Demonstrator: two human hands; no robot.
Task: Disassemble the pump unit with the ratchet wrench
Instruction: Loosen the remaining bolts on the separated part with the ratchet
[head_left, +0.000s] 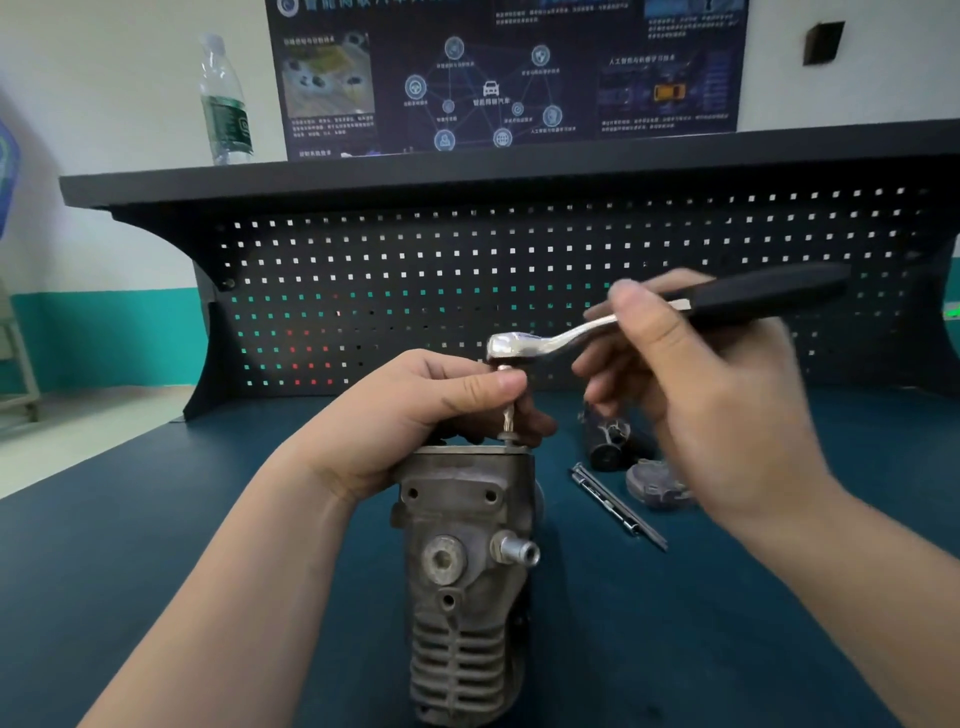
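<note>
The right hand (696, 384) grips the chrome ratchet wrench with black handle (623, 325) at frame centre-right. The left hand (415, 410) pinches the silver bit shaft (506, 413) beneath its head, atop the upright grey cast-metal pump unit (467, 571) at lower centre. Loose grey parts (634, 467) lie just right on the blue bench mat (156, 545).

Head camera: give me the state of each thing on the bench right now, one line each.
Pump unit: upright on the bench, top end under the wrench.
Ratchet wrench: raised, its bit standing on the pump's top.
Left hand: pinches the bit below the wrench head.
Right hand: grips the wrench by its handle.
Loose parts: lying apart from the pump, to its right.
Thin rod: flat on the bench.
Water bottle: upright on the shelf.
</note>
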